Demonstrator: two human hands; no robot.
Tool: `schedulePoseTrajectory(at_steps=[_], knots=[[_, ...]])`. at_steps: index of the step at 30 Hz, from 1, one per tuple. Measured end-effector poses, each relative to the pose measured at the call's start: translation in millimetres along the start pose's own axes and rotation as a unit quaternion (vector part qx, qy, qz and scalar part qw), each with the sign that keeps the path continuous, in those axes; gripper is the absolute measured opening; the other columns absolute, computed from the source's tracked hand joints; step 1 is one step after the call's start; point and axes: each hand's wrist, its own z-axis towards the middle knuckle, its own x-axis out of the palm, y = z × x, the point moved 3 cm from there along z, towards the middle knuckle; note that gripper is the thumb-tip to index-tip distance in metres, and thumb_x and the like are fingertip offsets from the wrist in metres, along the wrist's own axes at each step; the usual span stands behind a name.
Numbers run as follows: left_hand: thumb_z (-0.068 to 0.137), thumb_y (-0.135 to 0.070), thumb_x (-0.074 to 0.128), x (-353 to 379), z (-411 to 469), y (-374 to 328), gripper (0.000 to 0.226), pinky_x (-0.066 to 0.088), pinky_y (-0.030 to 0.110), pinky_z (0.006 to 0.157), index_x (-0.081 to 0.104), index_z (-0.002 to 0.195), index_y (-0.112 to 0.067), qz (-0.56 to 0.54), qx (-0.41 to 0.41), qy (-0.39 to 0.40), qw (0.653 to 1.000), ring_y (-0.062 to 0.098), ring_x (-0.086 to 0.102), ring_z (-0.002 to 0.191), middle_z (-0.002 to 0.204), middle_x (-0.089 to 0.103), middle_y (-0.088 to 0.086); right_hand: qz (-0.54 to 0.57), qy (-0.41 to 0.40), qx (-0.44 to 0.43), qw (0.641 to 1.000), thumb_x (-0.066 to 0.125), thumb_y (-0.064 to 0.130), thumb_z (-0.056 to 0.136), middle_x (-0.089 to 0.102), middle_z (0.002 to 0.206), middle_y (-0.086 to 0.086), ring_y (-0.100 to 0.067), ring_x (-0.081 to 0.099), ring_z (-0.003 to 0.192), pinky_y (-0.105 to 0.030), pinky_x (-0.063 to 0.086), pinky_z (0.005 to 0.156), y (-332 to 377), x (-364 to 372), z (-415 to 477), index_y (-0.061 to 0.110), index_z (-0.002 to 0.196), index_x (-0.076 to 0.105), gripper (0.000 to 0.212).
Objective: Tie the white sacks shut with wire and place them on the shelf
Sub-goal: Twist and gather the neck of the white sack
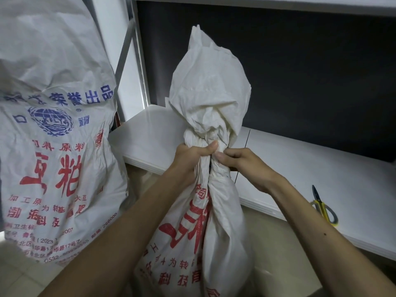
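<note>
I count two white sacks: the left sack (53,146) at 9 o'clock reads 荣誉出品 in blue, with 2007, 266000 and (2023) in red. My left hand (192,159) and right hand (242,166) both grip the twisted neck of the centre sack (222,221), which stands upright against the shelf (300,168). One pair of scissors (323,207) lies on it at 4 o'clock.

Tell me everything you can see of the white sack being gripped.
The middle sack is crumpled white woven-looking material with red printed characters on its bulging lower body. It stands upright in front of the low white shelf board. Its neck is gathered and twisted tight, and the loose top fans upward above it. The left hand grips the neck from one side; the right hand pinches it from the other. Whether wire already binds it cannot be told.
</note>
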Motion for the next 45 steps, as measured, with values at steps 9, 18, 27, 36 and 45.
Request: schedulePoseTrajectory(at_steps=[9,18,27,36,45], knots=[[0.074,-0.001,0.079,-4,3,-5,0.037,0.060,0.038,0.073,0.068,0.109,0.004,0.023,0.013,0.010,1.000,0.031,0.073,0.090,0.102,0.074,0.019,-0.013,-0.116,-0.022,0.993,0.083,0.041,0.072,0.034,0.062,-0.009,-0.024,0.032,0.063,-0.035,0.031,0.064,0,4,5,-0.011,0.061,0.043,0.067],[0.067,-0.012,0.088,0,3,3,0.037,0.059,0.040,0.086,0.073,0.098,0.000,0.045,0.045,-0.045,0.997,0.025,0.074,0.088,0.093,0.076,0.013,-0.591,-0.317,-0.181,0.719,0.079,-0.002,0.059,0.051,0.043,-0.012,-0.028,0.048,0.035,-0.025,0.026,0.047,12,33,-4,0.005,0.047,0.053,0.029],[0.064,-0.009,0.089,2,4,2,0.034,0.061,0.041,0.076,0.073,0.092,0.001,0.058,0.085,-0.077,0.992,0.028,0.074,0.081,0.088,0.076,0.014,-0.501,-0.333,-0.234,0.764,0.071,0.017,0.079,0.052,0.046,-0.007,-0.026,0.046,0.039,-0.023,0.026,0.048,7,29,-6,0.009,0.049,0.048,0.039],[0.075,-0.004,0.080,-1,-1,-6,0.037,0.060,0.039,0.075,0.068,0.109,0.006,0.009,0.020,0.010,1.000,0.032,0.073,0.090,0.102,0.073,0.021,-0.053,-0.052,-0.029,0.997,0.065,0.034,0.091,0.069,0.102,0.008,0.001,0.061,0.094,-0.016,0.042,0.085,1,-6,-2,0.018,0.096,0.071,0.018],[0.074,-0.005,0.080,-4,2,-4,0.035,0.060,0.041,0.079,0.070,0.106,0.004,0.026,0.034,0.010,0.999,0.032,0.073,0.091,0.100,0.074,0.018,0.025,-0.065,-0.036,0.997,0.064,0.014,0.093,0.062,0.064,-0.002,-0.010,0.062,0.067,-0.017,0.048,0.068,5,6,-4,0.011,0.063,0.065,0.030]])
